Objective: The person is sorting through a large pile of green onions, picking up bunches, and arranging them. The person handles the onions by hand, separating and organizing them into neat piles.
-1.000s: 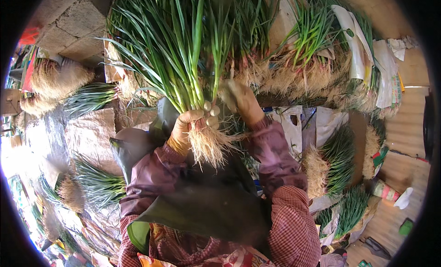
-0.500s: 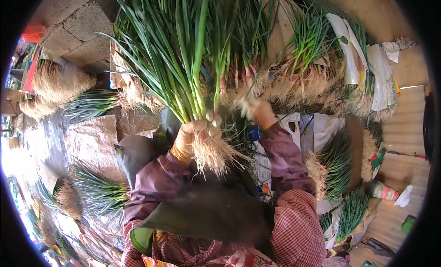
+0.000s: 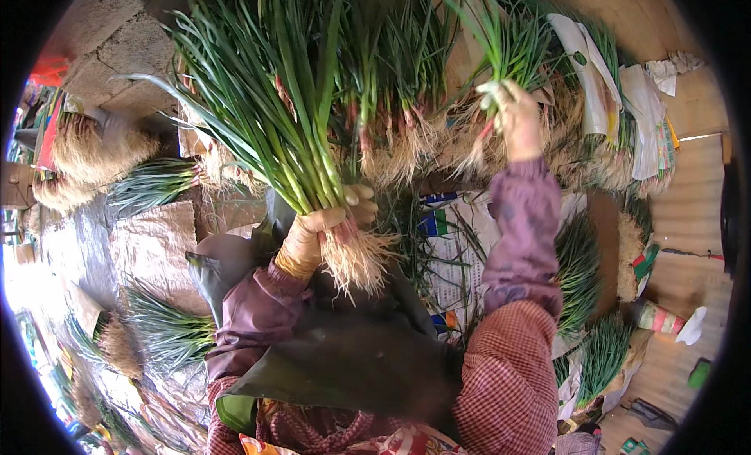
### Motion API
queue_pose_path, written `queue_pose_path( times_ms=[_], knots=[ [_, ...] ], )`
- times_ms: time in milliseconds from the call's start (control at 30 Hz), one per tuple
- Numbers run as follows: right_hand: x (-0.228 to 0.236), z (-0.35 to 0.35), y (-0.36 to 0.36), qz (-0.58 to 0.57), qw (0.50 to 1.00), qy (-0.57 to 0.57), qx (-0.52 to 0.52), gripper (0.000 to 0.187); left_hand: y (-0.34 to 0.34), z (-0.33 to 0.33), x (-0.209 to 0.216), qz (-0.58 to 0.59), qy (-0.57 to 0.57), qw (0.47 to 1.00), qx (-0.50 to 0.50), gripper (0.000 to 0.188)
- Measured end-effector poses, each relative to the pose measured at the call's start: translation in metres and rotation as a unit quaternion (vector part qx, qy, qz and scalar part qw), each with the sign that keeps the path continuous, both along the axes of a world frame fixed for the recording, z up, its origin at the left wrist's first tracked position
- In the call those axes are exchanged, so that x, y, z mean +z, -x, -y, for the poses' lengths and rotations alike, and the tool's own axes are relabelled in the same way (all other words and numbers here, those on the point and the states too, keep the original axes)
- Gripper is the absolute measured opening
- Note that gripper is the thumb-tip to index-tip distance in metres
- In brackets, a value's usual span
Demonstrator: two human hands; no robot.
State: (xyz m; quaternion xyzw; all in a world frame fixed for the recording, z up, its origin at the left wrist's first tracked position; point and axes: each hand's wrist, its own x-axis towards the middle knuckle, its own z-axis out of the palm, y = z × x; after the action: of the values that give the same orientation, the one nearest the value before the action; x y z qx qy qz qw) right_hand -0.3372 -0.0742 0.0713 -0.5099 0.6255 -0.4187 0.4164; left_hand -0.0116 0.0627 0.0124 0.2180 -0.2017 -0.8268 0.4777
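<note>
Onions (image 3: 305,161), long, green and pale-rooted, were clamped in my left hand (image 3: 311,234) mid-frame; upper right, my right hand (image 3: 518,117) gripped a slim red-based stalk (image 3: 484,132).

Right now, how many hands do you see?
2: left hand, centre, around a spring onion bunch; right hand, upper right, pinching a red-based spring onion. No others show.

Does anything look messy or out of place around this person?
Yes: loose green scraps lie strewn over the white sheet, right of the bunch in the left hand. They look untidy against the neatly aligned bundle farther right.
</note>
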Motion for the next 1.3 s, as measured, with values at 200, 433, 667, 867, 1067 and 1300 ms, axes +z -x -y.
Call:
queue_pose_path(
  times_ms=[200, 433, 667, 867, 1067, 1300],
  knots=[
    [-0.045, 0.027, -0.042, -0.508, 0.854, 0.064, -0.090, 0.027, 0.006, 0.012, -0.022, 0.004, -0.092, 0.996, -0.016, 0.029],
    [-0.083, 0.055, -0.159, -0.442, 0.890, 0.020, 0.115, 0.034, 0.009, 0.013, -0.017, 0.087, -0.034, 0.995, 0.028, 0.039],
    [-0.065, -0.023, -0.126, -0.013, 0.990, -0.078, 0.119, 0.030, 0.007, 0.011, -0.032, 0.159, -0.045, 0.985, -0.042, 0.033],
    [-0.081, -0.054, -0.140, 0.090, 0.972, -0.054, 0.211, 0.036, 0.008, 0.007, -0.017, -0.037, -0.110, 0.993, -0.010, 0.029],
    [-0.065, -0.089, -0.166, 0.491, 0.809, -0.134, 0.293, 0.026, 0.009, 0.004, -0.007, -0.209, -0.078, 0.975, -0.004, 0.024],
    [-0.061, -0.101, -0.176, 0.438, 0.859, -0.245, 0.103, 0.024, 0.002, 0.002, -0.021, -0.199, -0.107, 0.974, -0.012, 0.023]
  ],
)
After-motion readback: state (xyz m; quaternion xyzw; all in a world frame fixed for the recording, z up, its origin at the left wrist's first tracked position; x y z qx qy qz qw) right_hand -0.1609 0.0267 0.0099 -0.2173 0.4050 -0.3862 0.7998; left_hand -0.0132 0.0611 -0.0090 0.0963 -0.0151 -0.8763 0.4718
